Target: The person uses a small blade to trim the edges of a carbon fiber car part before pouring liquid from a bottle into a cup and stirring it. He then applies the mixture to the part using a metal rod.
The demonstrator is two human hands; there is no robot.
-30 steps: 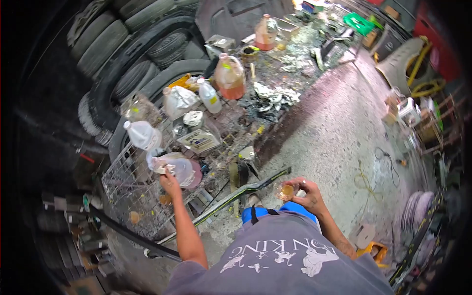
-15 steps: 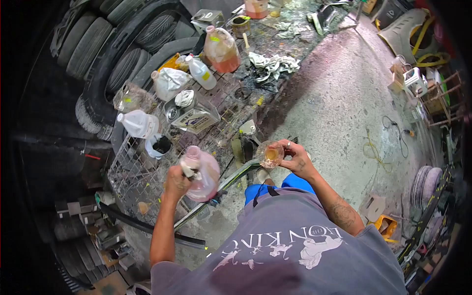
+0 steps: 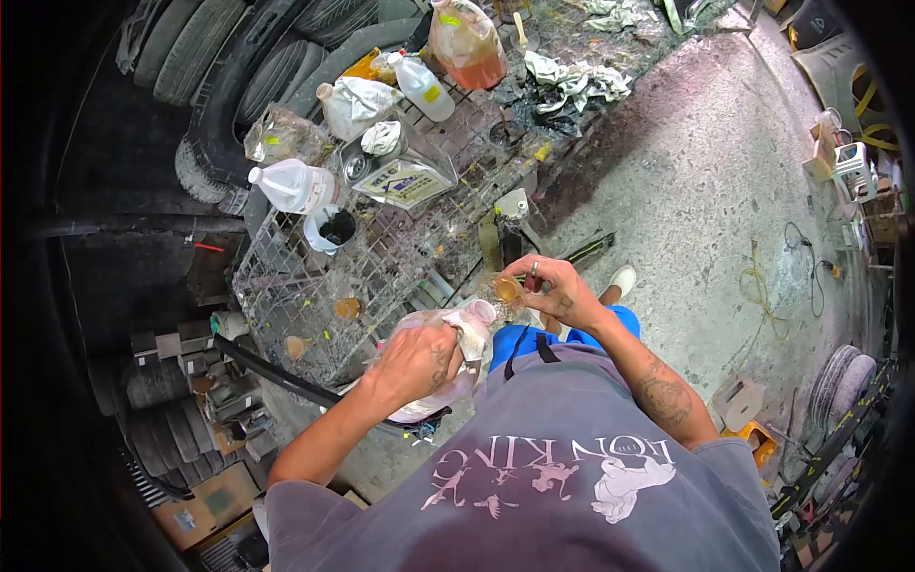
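My left hand (image 3: 419, 364) is closed around the handle of a large translucent jug (image 3: 480, 313) with a pinkish tint, a whitish cloth (image 3: 470, 337) bunched beside the fingers. The jug leans to the right, its uncapped mouth close to a small clear plastic cup (image 3: 508, 291). That cup has an amber-coloured bottom and is tilted toward the jug, gripped between the thumb and fingers of my right hand (image 3: 558, 296). My left hand and forearm hide much of the jug's body.
A stained grid-topped table (image 3: 391, 243) carries a metal can (image 3: 405, 176), a white bottle (image 3: 422, 88), a jug of orange liquid (image 3: 467, 48), a small tub (image 3: 329, 229) and crumpled rags (image 3: 577, 81). Tyres (image 3: 200, 52) are stacked behind. A yellow cord (image 3: 758, 291) lies on the concrete floor.
My left hand has brought the jug rightward and tipped it, so its mouth is now by the cup. The cup in my right hand has turned toward the jug. The camera view has shifted.
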